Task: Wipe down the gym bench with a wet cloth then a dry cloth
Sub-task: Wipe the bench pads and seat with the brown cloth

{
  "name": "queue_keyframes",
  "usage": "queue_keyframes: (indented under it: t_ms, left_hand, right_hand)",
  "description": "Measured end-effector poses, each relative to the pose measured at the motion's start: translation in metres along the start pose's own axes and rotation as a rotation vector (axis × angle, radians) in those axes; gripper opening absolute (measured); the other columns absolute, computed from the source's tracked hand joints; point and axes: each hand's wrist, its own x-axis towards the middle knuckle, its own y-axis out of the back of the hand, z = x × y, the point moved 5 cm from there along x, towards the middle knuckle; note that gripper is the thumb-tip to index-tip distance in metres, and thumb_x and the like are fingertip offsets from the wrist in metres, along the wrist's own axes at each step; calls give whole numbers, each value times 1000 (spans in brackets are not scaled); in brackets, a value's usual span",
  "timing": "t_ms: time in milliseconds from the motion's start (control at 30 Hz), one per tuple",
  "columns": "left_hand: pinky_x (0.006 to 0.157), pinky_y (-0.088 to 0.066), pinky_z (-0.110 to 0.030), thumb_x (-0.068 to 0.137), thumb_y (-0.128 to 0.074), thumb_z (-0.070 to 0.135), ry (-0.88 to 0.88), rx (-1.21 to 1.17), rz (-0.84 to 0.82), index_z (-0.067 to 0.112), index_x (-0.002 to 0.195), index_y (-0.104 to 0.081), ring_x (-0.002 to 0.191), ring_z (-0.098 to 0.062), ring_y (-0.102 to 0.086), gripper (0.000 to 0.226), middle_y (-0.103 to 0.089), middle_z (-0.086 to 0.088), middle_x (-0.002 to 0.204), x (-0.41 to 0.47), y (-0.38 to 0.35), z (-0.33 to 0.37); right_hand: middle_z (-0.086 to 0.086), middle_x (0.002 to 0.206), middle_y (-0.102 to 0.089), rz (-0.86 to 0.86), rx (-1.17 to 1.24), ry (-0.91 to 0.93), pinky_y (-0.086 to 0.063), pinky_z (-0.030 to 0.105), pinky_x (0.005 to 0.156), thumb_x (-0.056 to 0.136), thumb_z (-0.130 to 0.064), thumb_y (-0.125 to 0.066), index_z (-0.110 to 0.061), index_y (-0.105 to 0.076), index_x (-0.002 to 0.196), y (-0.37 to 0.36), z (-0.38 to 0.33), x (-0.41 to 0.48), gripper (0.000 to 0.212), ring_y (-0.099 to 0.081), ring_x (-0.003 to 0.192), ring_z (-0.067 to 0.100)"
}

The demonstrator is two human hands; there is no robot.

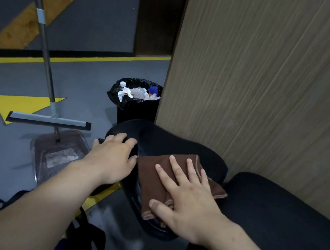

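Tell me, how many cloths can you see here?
1. The brown cloth lies on the bench's black seat pad, pressed flat under the right hand. Another may be out of view.

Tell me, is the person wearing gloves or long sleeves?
No. The left hand and right hand are bare: no gloves, rings or watch. The left forearm and right forearm are uncovered too, with no sleeve in view.
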Motion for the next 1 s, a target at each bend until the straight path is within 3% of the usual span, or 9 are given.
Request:
queue_keyframes:
  t_ms: [267, 467, 633, 733, 867, 1000]
  left_hand:
    - [119, -15, -59, 101, -42, 33, 45, -51, -9, 21, 153, -23, 150, -27, -12, 57, -10, -5, 165, 0, 2, -20]
    - [118, -15, -59, 100, -43, 31, 10, -61, -17, 24, 152, -26, 148, -26, -18, 55, -20, -2, 161, -4, 4, -27]
    - [116, -22, -56, 98, -40, 20, 2, -93, 38, 24, 147, -32, 143, -23, -27, 50, -32, 4, 156, 0, 9, -38]
    - [115, -24, -56, 93, -41, 16, 21, -58, 29, 23, 147, -32, 142, -23, -29, 55, -34, 3, 155, 2, 7, -43]
    - [116, -22, -59, 97, -41, 30, 69, -57, 84, 22, 153, -18, 144, -25, -26, 61, -28, 0, 157, 4, 8, -52]
    - [120, -14, -56, 99, -41, 49, 25, -69, 78, 32, 156, -2, 151, -24, -12, 71, -7, -1, 166, 0, 7, -51]
  right_hand:
    - [-10, 165, 16, -94, -50, 51, 8, 52, 121, 90, -75, -33, -48, 3, 154, 13, 8, 60, 78, 16, 151, 25]
    - [-14, 165, 11, -120, 13, -64, 3, 49, 122, 94, -67, -37, -54, -2, 151, 20, 42, 98, 69, 10, 152, 25]
    - [-14, 164, 15, -82, -32, 191, 11, 47, 120, 72, -75, -19, -55, -1, 151, 11, -10, 78, 83, 15, 151, 24]
    - [-15, 164, 14, -70, -38, 252, 11, 48, 120, 74, -74, -25, -56, -2, 150, 8, -27, 93, 82, 15, 152, 23]
    - [-18, 164, 6, -88, 37, 163, 5, 49, 121, 87, -65, -45, -57, -8, 150, 13, -19, 146, 73, 9, 152, 18]
    - [-18, 165, 2, -138, 119, 4, -5, 49, 122, 86, -69, -43, -59, -12, 149, 17, 7, 196, 71, 1, 153, 21]
